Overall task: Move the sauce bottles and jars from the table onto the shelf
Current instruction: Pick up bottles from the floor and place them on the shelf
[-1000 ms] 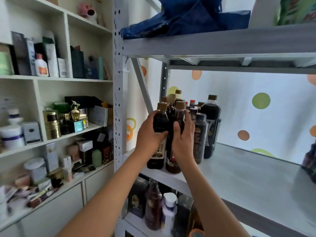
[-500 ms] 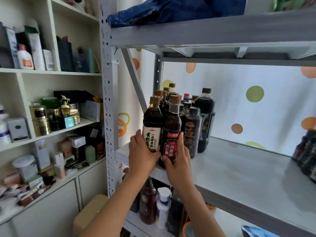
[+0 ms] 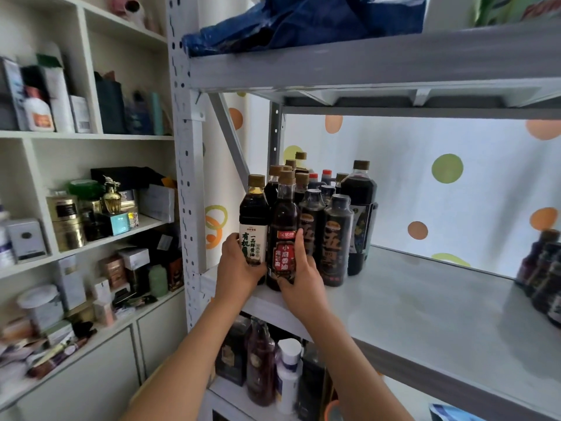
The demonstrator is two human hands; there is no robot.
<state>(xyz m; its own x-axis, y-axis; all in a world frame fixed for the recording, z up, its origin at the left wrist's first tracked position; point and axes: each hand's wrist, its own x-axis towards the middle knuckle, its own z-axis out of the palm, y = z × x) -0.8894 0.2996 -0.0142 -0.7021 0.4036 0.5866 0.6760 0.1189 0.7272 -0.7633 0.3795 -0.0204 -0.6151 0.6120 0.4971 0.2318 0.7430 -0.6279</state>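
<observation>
On shelf (image 3: 425, 302), front-left corner: soy bottle (image 3: 253, 220) and sesame bottle (image 3: 284, 235), upright, touching.
Left hand (image 3: 239, 268): wraps soy bottle's base.
Right hand (image 3: 299, 276): wraps sesame bottle's base.
Key relation: bottle cluster (image 3: 331, 214) just behind; push straight back.
</observation>
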